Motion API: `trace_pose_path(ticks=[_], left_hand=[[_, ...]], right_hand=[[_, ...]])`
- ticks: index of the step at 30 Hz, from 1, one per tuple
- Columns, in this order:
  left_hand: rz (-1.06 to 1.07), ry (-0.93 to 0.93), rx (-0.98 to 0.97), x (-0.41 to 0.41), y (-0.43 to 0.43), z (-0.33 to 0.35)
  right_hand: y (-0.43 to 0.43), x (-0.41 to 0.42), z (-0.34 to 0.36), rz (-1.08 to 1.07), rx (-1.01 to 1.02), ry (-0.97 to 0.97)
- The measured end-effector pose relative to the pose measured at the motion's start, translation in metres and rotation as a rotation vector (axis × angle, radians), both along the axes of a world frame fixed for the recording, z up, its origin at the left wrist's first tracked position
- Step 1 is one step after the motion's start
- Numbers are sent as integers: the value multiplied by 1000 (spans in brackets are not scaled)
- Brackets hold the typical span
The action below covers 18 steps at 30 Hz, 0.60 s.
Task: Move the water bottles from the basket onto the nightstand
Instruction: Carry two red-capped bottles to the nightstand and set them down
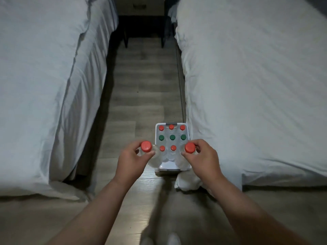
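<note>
- Gripping one clear water bottle in each hand, you stand in the aisle between two beds, looking down at the basket (158,133) on the wooden floor (141,89).
- Your left hand (130,162) curls round the neck of the left bottle (146,146), fingers and thumb wrapped just below its red cap, which faces up at the camera.
- Your right hand (203,160) holds the right bottle (190,148) the same way, fingers and thumb pinched beneath its red cap.
- Both held bottles are lifted over the near end of the basket. The left one hangs past the basket's left edge and the right one over its right edge.
- The basket is white and rectangular, and it stands close against the hanging sheet of the right bed (256,85).
- Inside it, bottles stand upright in rows: three red-capped bottles (171,127) in the far row, three green-capped bottles (172,137) in the middle, and two more red caps in the near row between your hands.
- The nightstand (141,9) sits at the far end of the aisle between the two beds, well apart from the basket. You can see its dark legs and a drawer front, but its top is cut off by the frame.
- The left bed (44,85) and the right bed both carry rumpled white bedding.
</note>
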<state>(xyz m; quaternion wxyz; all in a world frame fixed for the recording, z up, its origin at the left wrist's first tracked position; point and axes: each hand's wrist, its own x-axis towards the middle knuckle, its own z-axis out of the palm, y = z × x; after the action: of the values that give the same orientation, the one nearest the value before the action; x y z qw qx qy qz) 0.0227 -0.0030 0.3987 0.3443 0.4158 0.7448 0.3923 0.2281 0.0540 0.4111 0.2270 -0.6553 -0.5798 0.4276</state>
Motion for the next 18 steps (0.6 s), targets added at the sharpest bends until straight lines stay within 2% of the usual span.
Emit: trace_pose_path(ticks=[5,10,14,18], left_hand=[[40,-15,78,-13,-36,121],[178,-16,225,-28,-72,206],[207,8,243,-56,-89,241],[232,34,204,-102,-88,244]], right_hand=[[-20,5,112,15,47,113],[-33,-6,183,56,75,209],[-32,-31,212,208,70,172],[-14,-66,227,269,97,168]])
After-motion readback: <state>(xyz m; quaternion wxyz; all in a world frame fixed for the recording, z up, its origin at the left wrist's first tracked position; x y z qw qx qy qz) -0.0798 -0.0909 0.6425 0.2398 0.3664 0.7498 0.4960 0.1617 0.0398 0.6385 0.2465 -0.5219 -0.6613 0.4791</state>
